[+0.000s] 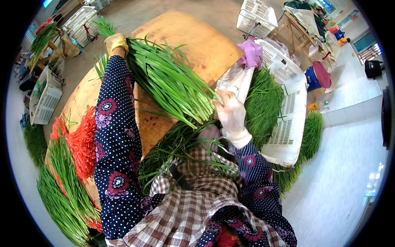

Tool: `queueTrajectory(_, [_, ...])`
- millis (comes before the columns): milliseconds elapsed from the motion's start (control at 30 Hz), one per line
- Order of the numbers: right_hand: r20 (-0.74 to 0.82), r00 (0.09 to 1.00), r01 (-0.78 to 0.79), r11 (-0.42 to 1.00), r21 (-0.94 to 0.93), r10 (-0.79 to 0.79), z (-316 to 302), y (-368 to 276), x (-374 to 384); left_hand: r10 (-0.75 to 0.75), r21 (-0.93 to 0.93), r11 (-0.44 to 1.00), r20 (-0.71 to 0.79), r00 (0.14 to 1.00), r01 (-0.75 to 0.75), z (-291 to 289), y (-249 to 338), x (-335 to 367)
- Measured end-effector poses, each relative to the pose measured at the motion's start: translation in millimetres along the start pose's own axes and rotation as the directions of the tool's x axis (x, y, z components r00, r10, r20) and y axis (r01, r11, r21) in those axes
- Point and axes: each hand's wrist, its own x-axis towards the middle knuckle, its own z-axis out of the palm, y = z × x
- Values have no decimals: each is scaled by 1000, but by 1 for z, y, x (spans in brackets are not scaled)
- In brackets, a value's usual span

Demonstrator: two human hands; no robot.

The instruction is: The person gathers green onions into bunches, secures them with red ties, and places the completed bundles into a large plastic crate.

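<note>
A long bunch of garlic chives [168, 78] lies slantwise over the wooden board, its pale cut ends toward me. My left hand [116, 44], in a yellowish glove, is closed around the leafy far end, arm stretched out. My right hand [231, 113], in a whitish glove, is beside the pale stem ends with its fingers bent together. A thin stalk seems to show at its fingertips, but what it holds is unclear. Loose green leaves [164, 158] lie across my lap and the checked apron [177, 222].
A white crate [286, 136] stands at my right with loose chives [263, 107] beside it. A purple cloth [251, 54] hangs at the corner of the board [185, 31]. Red ties [82, 142] and chive bundles [68, 173] are at the left. Another white crate [257, 18] stands farther back.
</note>
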Motion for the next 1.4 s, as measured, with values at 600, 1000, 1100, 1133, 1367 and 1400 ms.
queueTrajectory(600, [646, 573, -819, 350, 454, 504, 19, -40, -17, -50, -36, 998, 104, 993, 54, 16, -3, 9])
queueTrajectory(1000, [24, 933, -361, 929, 84, 360, 3, -18, -34, -28, 55, 998, 7, 1000, 27, 5, 16, -20])
queueTrajectory(1100, [-35, 893, -447, 894, 31, 448, -18, -12, -53, -45, 61, 997, 24, 999, 43, 6, 6, -20])
queueTrajectory(1133, [-34, 873, -487, 874, 12, 487, -28, -11, -61, -64, 61, 996, 36, 997, 61, 18, 1, -15])
queueTrajectory(1367, [379, 922, -80, 923, 376, -74, -73, -36, -139, -105, -34, 993, 145, 984, 111, 3, 17, -21])
queueTrajectory(1400, [534, 822, -75, 891, 448, -200, -67, -51, -141, -149, -46, 987, 129, 980, 156, 16, 15, -13])
